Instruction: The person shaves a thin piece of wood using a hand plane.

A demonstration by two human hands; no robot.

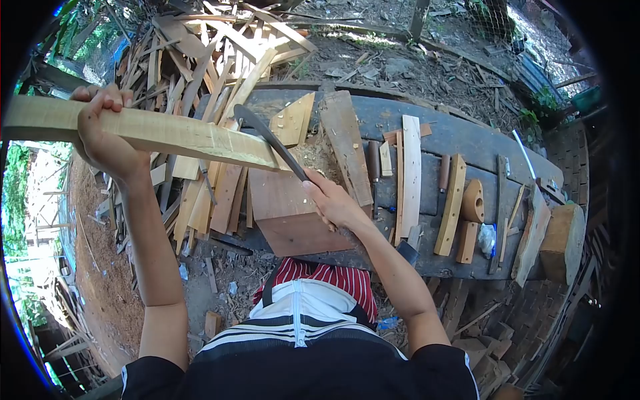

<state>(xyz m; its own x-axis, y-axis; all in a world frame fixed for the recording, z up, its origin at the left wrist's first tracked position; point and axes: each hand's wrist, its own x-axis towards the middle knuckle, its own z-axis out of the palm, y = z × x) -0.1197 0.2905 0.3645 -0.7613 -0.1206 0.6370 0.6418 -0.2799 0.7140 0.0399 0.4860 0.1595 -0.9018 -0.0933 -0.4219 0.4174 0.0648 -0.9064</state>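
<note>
My left hand [107,127] is wrapped round a long pale wooden beam [180,137], raised at the left and slanting down to the right. Its lower end reaches over a brown wooden chopping block [300,230] on the bench. In my right hand [330,203] is a machete [270,137], its dark blade crossing the beam near that lower end and pointing away from me. My closed fingers hide most of the handle. The beam's side near the blade looks rough and freshly cut, and wood chips [310,157] lie on and behind the block.
The dark workbench [427,173] carries a white curved strip [411,177], a yellowish piece with holes [451,203], a rounded wooden part [473,200] and wooden-handled tools. A thick wood block [561,240] stands at its right end. Scrap wood [200,60] is heaped at the back left.
</note>
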